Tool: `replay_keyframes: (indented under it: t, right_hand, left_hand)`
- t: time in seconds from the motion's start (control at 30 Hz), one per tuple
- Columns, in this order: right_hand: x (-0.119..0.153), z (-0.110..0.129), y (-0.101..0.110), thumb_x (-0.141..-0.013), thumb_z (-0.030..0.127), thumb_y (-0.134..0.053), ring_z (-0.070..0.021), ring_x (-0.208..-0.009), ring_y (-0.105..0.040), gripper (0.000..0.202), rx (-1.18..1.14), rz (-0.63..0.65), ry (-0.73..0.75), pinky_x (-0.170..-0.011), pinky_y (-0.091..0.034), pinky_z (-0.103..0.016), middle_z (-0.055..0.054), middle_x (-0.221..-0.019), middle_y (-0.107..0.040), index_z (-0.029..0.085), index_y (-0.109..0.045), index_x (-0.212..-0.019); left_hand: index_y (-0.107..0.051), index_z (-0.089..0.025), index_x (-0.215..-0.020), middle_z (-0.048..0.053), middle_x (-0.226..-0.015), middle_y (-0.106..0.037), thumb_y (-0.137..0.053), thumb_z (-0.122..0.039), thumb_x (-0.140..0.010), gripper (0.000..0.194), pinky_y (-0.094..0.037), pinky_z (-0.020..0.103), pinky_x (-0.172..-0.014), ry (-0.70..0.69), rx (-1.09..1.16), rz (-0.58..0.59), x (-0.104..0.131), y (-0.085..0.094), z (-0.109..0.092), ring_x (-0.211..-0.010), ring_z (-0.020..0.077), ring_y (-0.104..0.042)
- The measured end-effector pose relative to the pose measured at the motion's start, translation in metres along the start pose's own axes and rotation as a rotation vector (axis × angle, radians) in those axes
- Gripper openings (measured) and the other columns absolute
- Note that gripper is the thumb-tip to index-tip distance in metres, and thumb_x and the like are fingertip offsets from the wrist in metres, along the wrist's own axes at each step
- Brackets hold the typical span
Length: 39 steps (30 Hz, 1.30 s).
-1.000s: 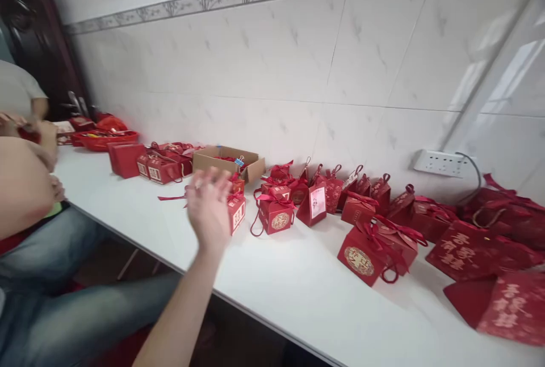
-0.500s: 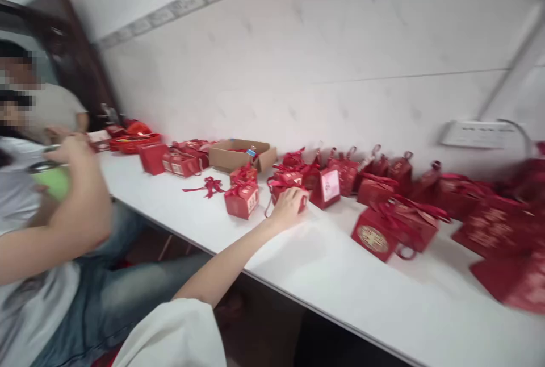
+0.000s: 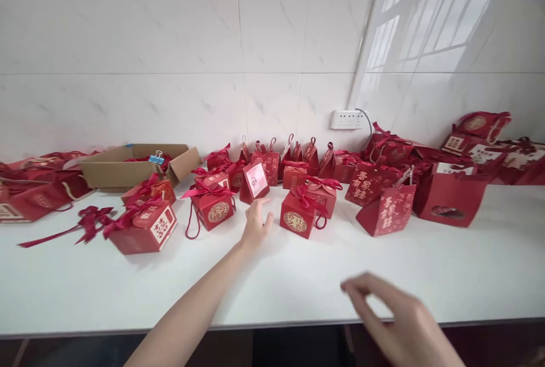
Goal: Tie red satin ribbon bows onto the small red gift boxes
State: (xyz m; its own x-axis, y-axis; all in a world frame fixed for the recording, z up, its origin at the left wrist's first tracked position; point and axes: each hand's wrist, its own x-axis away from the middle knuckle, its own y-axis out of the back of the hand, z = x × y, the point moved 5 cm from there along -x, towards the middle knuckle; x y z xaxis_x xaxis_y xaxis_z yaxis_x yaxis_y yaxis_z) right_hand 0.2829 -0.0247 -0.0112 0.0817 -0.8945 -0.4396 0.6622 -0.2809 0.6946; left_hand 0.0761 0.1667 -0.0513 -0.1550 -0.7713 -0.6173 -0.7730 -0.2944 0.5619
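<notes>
My left hand reaches over the white table with thumb and fingers apart, holding nothing. Just beyond its fingertips stands a small triangular red gift box with a pink-and-white front; I cannot tell whether they touch. To the left of the hand is a red box with a ribbon bow and cord handle. On its other side sits a red box with a round gold emblem. Near the table's front edge my right hand is raised, thumb and forefinger tips meeting in a pinch, with nothing visible in it.
A red box with a white square label and a loose ribbon bow lie at left, before an open cardboard carton. Several red boxes, including a windowed one, line the right. A socket strip is on the wall.
My view has swung right, and the people at left are out of sight. My left hand has come away from the bow-tied box it was touching. My right hand has come into view.
</notes>
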Motion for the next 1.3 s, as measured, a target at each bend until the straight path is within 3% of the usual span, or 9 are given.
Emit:
replay_keyframes:
  t: [0.17,0.3,0.5,0.67,0.77,0.9,0.97,1.07,1.3]
  right_hand:
    - [-0.107,-0.021,-0.003,-0.081,0.042,-0.053,-0.0296,-0.095,-0.060,0.032,0.148,-0.218,0.119,-0.076,-0.054,-0.045,-0.014,-0.106,-0.060,0.020,-0.055,-0.105]
    - [-0.145,-0.028,-0.028,-0.085,0.036,-0.048,-0.0296,-0.119,-0.045,0.039,0.100,-0.321,0.334,-0.096,-0.043,-0.049,-0.017,-0.123,-0.044,0.019,-0.041,-0.119]
    - [-0.137,-0.045,-0.053,-0.080,0.034,-0.053,-0.0315,-0.121,-0.039,0.046,0.097,-0.413,0.414,-0.097,-0.039,-0.054,-0.016,-0.124,-0.039,0.021,-0.037,-0.121]
    - [-0.134,-0.059,-0.059,-0.079,0.035,-0.054,-0.0310,-0.124,-0.036,0.053,0.009,-0.330,0.364,-0.101,-0.037,-0.053,-0.018,-0.127,-0.037,0.018,-0.033,-0.124]
    - [-0.133,-0.062,-0.063,-0.082,0.036,-0.050,-0.0303,-0.128,-0.034,0.053,-0.175,-0.240,0.365,-0.104,-0.035,-0.052,-0.017,-0.131,-0.034,0.018,-0.030,-0.127]
    - [-0.129,-0.056,-0.072,-0.082,0.045,-0.052,-0.0314,-0.129,-0.035,0.061,-0.368,-0.053,0.378,-0.104,-0.036,-0.051,-0.017,-0.135,-0.031,0.021,-0.026,-0.131]
    - [-0.127,-0.052,-0.074,-0.080,0.052,-0.053,-0.0318,-0.127,-0.038,0.067,-0.413,0.015,0.363,-0.102,-0.037,-0.052,-0.017,-0.135,-0.031,0.022,-0.024,-0.133]
    - [-0.125,-0.050,-0.078,-0.075,0.057,-0.057,-0.0335,-0.130,-0.033,0.080,-0.409,0.088,0.341,-0.105,-0.032,-0.054,-0.017,-0.138,-0.028,0.023,-0.019,-0.136]
    - [-0.123,-0.054,-0.083,-0.068,0.039,-0.070,-0.0343,-0.124,-0.040,0.096,-0.379,0.163,0.315,-0.099,-0.038,-0.056,-0.017,-0.133,-0.037,0.025,-0.009,-0.140]
  left_hand:
    - [-0.047,-0.021,-0.106,0.007,-0.106,-0.058,-0.041,-0.020,-0.082,0.025,-0.041,0.042,-0.095,-0.132,0.093,0.076,0.006,0.009,-0.017,-0.106,0.0223,-0.055]
    - [-0.045,-0.021,-0.111,0.009,-0.109,-0.056,-0.043,-0.016,-0.080,0.032,-0.045,0.041,-0.093,-0.218,0.138,0.154,0.009,0.002,-0.027,-0.107,0.0220,-0.055]
    - [-0.021,-0.018,-0.133,0.019,-0.137,-0.038,-0.048,-0.029,-0.083,0.058,-0.043,0.047,-0.097,-0.047,0.269,0.247,0.011,-0.016,-0.010,-0.126,0.0278,-0.043]
    - [-0.022,-0.020,-0.133,0.011,-0.113,-0.059,-0.050,-0.037,-0.081,0.061,-0.041,0.048,-0.097,0.021,0.468,0.337,0.010,-0.019,-0.008,-0.110,0.0230,-0.055]
    - [-0.027,-0.019,-0.131,0.007,-0.097,-0.062,-0.047,-0.042,-0.081,0.058,-0.041,0.048,-0.095,0.060,0.527,0.330,0.009,-0.015,-0.007,-0.097,0.0212,-0.059]
    - [-0.023,-0.018,-0.135,0.018,-0.135,-0.039,-0.062,-0.054,-0.066,0.087,-0.036,0.049,-0.100,0.111,0.510,0.235,0.007,-0.007,-0.007,-0.126,0.0323,-0.039]
    - [-0.010,-0.017,-0.140,0.021,-0.143,-0.029,-0.070,-0.053,-0.057,0.108,-0.032,0.051,-0.104,0.131,0.553,0.319,0.008,-0.008,-0.010,-0.131,0.0355,-0.032]
    - [-0.001,-0.015,-0.141,0.022,-0.139,-0.038,-0.073,-0.045,-0.058,0.114,-0.031,0.052,-0.105,0.150,0.574,0.416,0.011,-0.009,-0.012,-0.126,0.0348,-0.040]
    - [-0.022,-0.014,-0.133,0.021,-0.134,-0.042,-0.069,-0.033,-0.060,0.089,-0.038,0.050,-0.101,-0.185,0.499,0.395,0.009,0.002,-0.022,-0.121,0.0333,-0.046]
